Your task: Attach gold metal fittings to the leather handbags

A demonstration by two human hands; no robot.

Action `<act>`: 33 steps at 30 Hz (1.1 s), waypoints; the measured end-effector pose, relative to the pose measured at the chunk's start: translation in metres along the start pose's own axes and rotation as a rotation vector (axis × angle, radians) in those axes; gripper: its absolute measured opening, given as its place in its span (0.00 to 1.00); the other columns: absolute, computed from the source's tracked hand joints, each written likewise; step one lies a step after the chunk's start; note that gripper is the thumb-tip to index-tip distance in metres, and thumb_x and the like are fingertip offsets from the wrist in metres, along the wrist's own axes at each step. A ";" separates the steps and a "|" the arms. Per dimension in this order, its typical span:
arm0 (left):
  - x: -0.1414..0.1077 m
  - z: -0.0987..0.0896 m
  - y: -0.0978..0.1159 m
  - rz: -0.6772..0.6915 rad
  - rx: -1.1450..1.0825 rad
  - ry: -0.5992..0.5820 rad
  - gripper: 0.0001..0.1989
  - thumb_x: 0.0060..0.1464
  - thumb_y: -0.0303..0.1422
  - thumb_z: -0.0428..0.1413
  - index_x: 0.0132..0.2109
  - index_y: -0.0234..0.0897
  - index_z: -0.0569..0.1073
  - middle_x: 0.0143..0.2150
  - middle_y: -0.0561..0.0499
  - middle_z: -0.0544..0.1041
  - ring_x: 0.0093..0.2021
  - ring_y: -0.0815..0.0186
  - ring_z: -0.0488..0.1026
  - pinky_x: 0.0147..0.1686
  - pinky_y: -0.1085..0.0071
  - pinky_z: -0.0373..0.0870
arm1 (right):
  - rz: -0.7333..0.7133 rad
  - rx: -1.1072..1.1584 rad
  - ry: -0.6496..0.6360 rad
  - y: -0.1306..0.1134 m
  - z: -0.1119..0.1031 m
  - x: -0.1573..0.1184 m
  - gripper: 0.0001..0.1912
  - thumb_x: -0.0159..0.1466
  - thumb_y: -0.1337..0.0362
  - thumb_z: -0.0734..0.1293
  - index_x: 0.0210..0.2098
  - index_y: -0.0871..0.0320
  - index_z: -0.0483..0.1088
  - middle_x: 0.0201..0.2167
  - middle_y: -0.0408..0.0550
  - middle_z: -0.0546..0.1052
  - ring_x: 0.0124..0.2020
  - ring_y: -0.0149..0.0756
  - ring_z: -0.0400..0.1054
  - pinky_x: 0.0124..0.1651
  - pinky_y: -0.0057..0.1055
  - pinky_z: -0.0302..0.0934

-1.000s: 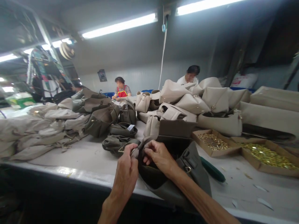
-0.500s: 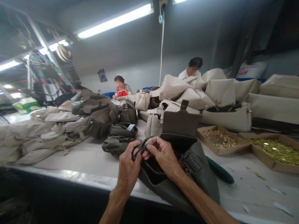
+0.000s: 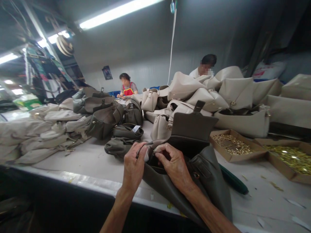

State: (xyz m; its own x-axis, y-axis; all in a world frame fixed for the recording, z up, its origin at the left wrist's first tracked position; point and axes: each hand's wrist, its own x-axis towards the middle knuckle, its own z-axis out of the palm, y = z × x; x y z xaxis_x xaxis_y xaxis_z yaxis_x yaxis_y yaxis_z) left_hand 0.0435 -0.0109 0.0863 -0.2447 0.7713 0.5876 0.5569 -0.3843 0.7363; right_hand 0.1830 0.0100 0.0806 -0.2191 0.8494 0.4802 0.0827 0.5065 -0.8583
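A dark grey-green handbag (image 3: 216, 181) lies at the table's front edge, its flap (image 3: 191, 124) raised and its mouth open toward me. My left hand (image 3: 134, 161) is closed on the bag's left edge, thumb pressed over the material. Just to the right, my right hand (image 3: 173, 161) pinches with thumb and forefinger at a small spot by the same edge; a tiny metallic bit shows at the fingertips, too small to name. Both hands are close together above the opening. A dark green tool handle (image 3: 233, 179) lies beside the bag on the right.
Cardboard trays of small gold hardware, one nearer (image 3: 230, 145) and one farther right (image 3: 291, 158), sit on the table. Cream bags (image 3: 243, 121) are heaped behind, dark bags (image 3: 104, 119) and beige pieces (image 3: 48, 136) to the left. Two people (image 3: 127, 87) work across the table.
My right hand has drawn slightly away from my left, opening a small gap between the fingertips. The left hand keeps its hold on the bag's edge. The view has shifted a little.
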 end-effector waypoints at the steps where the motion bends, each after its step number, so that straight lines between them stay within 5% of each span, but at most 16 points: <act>1: 0.000 0.000 0.000 -0.004 -0.012 -0.008 0.12 0.60 0.35 0.49 0.43 0.36 0.75 0.41 0.49 0.75 0.45 0.65 0.71 0.48 0.72 0.64 | -0.018 -0.019 0.009 -0.001 0.002 0.001 0.03 0.59 0.68 0.64 0.29 0.57 0.69 0.26 0.42 0.70 0.29 0.32 0.65 0.34 0.27 0.59; 11: -0.004 -0.003 0.001 -0.032 -0.101 -0.021 0.11 0.60 0.34 0.50 0.42 0.36 0.76 0.41 0.50 0.76 0.43 0.66 0.72 0.47 0.74 0.65 | -0.130 -0.068 0.100 -0.004 0.014 0.000 0.05 0.58 0.72 0.64 0.28 0.57 0.69 0.31 0.43 0.73 0.33 0.33 0.67 0.39 0.28 0.59; 29: -0.006 -0.007 -0.011 0.037 -0.084 -0.017 0.10 0.59 0.35 0.52 0.42 0.37 0.76 0.42 0.50 0.76 0.45 0.66 0.71 0.48 0.73 0.65 | 0.117 -0.124 0.143 -0.006 0.021 0.007 0.09 0.54 0.66 0.67 0.22 0.56 0.60 0.19 0.39 0.67 0.22 0.29 0.59 0.27 0.27 0.54; 33: -0.007 -0.008 -0.007 0.064 -0.086 -0.113 0.09 0.58 0.34 0.52 0.44 0.38 0.73 0.42 0.51 0.73 0.45 0.66 0.70 0.48 0.73 0.63 | 0.158 -0.147 0.109 -0.003 0.018 0.014 0.09 0.54 0.68 0.67 0.23 0.56 0.61 0.18 0.38 0.66 0.21 0.28 0.59 0.26 0.26 0.53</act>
State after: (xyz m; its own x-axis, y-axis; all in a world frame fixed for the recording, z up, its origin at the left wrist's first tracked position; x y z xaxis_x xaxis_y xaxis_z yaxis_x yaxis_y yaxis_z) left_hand 0.0349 -0.0182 0.0799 -0.1168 0.7942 0.5963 0.4975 -0.4728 0.7273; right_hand 0.1620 0.0172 0.0866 -0.0868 0.9267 0.3656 0.2501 0.3755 -0.8925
